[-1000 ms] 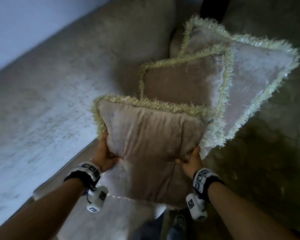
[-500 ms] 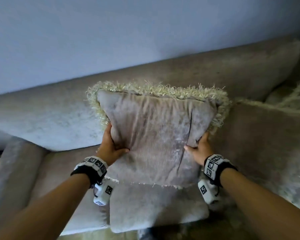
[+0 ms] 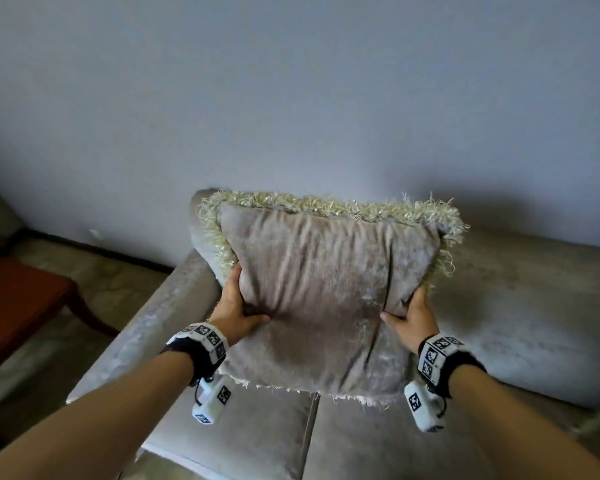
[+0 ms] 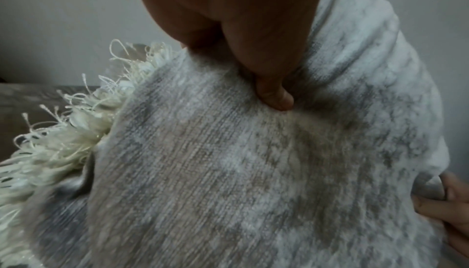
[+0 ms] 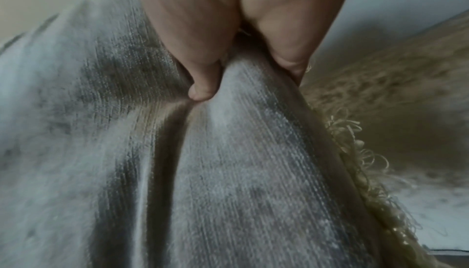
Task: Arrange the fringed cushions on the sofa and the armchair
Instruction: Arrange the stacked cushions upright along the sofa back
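head view: mid-carry, left hand (image 3: 238, 308) and right hand (image 3: 414, 315) pinching fringed cushion (image 3: 326, 289) sides; next, lowering onto sofa (image 3: 520, 306) corner.

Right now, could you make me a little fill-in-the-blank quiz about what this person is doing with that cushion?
1. The fringed cushion is gripped by ____ hands, the left hand and the right hand.
2. The cushion is held above the seat of the grey ____.
3. The cushion's cream fringe runs along its ____ edge in the head view.
4. The low table on the left is ____ in colour.

Missing words: two; sofa; top; reddish-brown
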Tool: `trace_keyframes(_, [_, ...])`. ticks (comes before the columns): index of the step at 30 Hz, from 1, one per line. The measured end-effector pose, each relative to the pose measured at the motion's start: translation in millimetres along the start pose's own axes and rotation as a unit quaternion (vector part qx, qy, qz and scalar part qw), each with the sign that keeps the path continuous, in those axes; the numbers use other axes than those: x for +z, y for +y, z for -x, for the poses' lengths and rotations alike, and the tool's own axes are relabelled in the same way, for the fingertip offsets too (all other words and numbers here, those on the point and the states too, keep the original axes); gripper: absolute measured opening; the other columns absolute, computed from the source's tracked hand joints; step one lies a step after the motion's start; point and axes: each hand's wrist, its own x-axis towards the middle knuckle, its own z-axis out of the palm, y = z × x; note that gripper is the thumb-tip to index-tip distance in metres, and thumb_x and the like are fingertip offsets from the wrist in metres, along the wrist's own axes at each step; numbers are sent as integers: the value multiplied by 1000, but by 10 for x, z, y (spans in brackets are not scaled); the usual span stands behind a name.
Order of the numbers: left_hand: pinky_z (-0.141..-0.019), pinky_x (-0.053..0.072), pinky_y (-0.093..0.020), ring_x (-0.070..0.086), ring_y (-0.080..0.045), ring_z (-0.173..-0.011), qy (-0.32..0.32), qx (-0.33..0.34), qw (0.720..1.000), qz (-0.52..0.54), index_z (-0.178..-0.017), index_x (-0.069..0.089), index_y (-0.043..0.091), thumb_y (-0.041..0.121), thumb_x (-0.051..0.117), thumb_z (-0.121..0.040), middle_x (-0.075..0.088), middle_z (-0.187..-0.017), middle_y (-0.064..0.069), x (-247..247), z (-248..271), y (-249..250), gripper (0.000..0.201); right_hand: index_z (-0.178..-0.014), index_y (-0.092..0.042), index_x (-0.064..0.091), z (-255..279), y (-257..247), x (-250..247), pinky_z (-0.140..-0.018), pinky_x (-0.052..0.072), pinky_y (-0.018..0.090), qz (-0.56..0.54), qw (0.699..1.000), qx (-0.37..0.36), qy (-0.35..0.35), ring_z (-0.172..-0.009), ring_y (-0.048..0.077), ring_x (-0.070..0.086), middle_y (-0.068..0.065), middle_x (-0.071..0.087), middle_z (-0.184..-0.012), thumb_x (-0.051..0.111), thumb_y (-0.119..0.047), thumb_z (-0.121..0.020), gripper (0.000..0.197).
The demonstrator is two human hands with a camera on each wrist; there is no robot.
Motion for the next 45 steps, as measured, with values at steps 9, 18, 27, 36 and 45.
trace_keyframes(9, [-117,25,-50,23,-26,-145,55,-34,996,-66,-151,0,27,36,89,-58,18,-158,-8,-1023,-477,-807,129,-140,-15,21,-570,-956,1006,-106,43,47,-19,999,-32,-39,-126,30,49,11,46,-139,82,-29,-75,91])
trace_keyframes(18, [-119,20,-40,20,-25,-144,104,-65,989,-80,-152,3,12,22,91,-61,18,-156,-11,-1318,-729,-1292,127,-150,-17,6,-1077,-1291,1718,-107,42,47,-16,996,-31,-83,-130,33,48,13,41,-149,80,-27,-78,104])
trace_keyframes(27, [-111,21,-27,22,-15,-137,51,-79,993,-70,-153,1,17,23,90,-63,20,-153,-10,-1225,-1277,-2088,126,-141,-20,18,-1154,-1095,2344,-111,37,45,-27,997,52,-53,-127,30,47,10,45,-137,78,-23,-80,87])
trace_keyframes(36, [-109,31,-42,36,-29,-130,-58,-100,992,-53,-153,5,27,24,89,-64,34,-141,-11,-908,-1940,-3007,123,-147,-7,13,-1119,-866,3029,-116,30,45,20,980,199,3,-136,37,37,18,34,-147,76,-23,-83,91])
trace_keyframes(45, [-106,32,-47,40,-38,-120,-69,-116,986,-95,-152,9,5,23,92,-61,39,-128,-22,-533,-2380,-3711,125,-145,-3,14,-1566,-545,3573,-110,36,40,63,965,254,0,-133,35,41,19,41,-141,69,-11,-87,80])
